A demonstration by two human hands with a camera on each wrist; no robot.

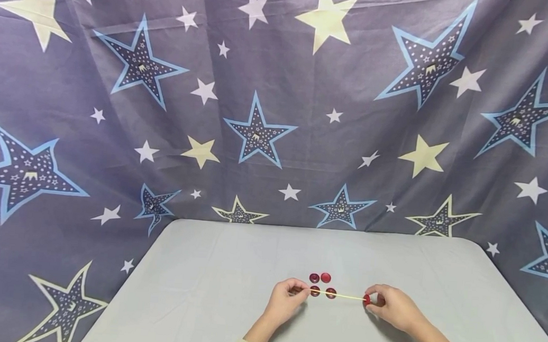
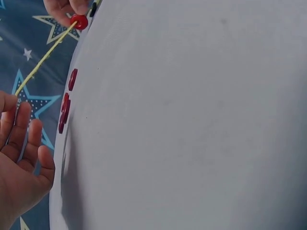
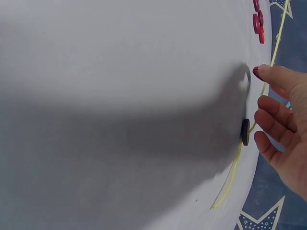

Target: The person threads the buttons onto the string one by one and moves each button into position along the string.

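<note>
My left hand (image 1: 287,299) pinches one end of a thin yellow string (image 1: 346,296) between thumb and index finger; its other fingers are loosely bent in the left wrist view. The string runs taut to a red button (image 1: 367,299), pinched by the fingertips of my right hand (image 1: 395,307). In the left wrist view the string meets the middle of the red button (image 2: 79,22). Beyond the right hand, a dark button (image 3: 246,132) stands on edge on the string, whose loose tail (image 3: 228,184) lies on the table.
Several red and dark red buttons lie grouped on the white table (image 1: 198,303), including a bright red button (image 1: 326,277) and a dark button (image 1: 314,277). The string passes over the nearer ones. A grey star-patterned cloth (image 1: 273,187) hangs behind the table.
</note>
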